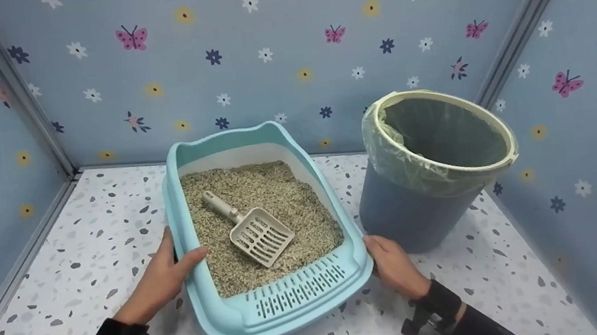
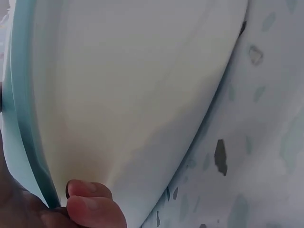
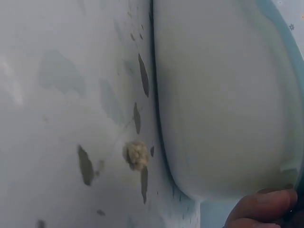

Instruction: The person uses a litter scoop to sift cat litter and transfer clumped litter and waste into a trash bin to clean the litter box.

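On the speckled floor (image 1: 86, 245) in front of you sits one light blue litter tray (image 1: 287, 305), its long axis running away from you and leaning a little left, with the slotted lip nearest you and the raised, eared back edge towards the wall. Your left hand (image 1: 166, 275) grips the tray's left rim, thumb hooked over the top edge and fingertips (image 2: 90, 204) curled under the pale outer wall. Your right hand (image 1: 393, 264) holds the tray's near right corner, fingers (image 3: 263, 209) pressed under the rim. Inside, on the grey-beige litter (image 1: 284, 192), lies one beige slotted scoop (image 1: 252, 227), handle pointing up-left towards the back, blade towards the near right. One blue bin (image 1: 394, 201) with a pale liner stands just right of the tray. One small clump of litter (image 3: 136, 154) lies on the floor beside the tray's right wall. No writing or brand can be read anywhere.
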Tool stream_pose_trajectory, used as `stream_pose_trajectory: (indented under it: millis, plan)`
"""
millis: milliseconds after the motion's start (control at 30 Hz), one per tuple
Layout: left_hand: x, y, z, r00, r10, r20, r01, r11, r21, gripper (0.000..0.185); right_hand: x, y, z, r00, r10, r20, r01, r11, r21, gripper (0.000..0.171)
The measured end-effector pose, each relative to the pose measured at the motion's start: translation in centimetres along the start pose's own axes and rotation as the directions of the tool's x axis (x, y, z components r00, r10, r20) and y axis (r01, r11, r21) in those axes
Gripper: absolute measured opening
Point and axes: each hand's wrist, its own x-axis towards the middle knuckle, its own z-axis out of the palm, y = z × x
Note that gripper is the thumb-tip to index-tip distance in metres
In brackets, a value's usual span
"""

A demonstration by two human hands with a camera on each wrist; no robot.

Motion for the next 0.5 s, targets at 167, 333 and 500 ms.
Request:
stream_pose_trajectory:
  millis: [167,333,500]
  plan:
    - [1.1,-0.5,-0.7,0.999,-0.006,0.032,0.007,1.000,-0.030,0.099,-1.7,0.0,0.2,1.000,-0.012,0.017,0.012,1.000,-0.003,0.035]
    - [1.8,-0.6,-1.0,0.998,0.008,0.061,-0.003,0.997,-0.076,0.094,-1.6,-0.2,0.0,0.996,0.001,0.092,-0.010,0.996,0.092,0.038]
    - [0.6,-0.6,-0.5,0.998,0.001,0.063,0.000,1.000,-0.008,0.096,0.4,-0.3,0.0,0.993,0.043,0.109,-0.058,0.989,0.133,0.044]
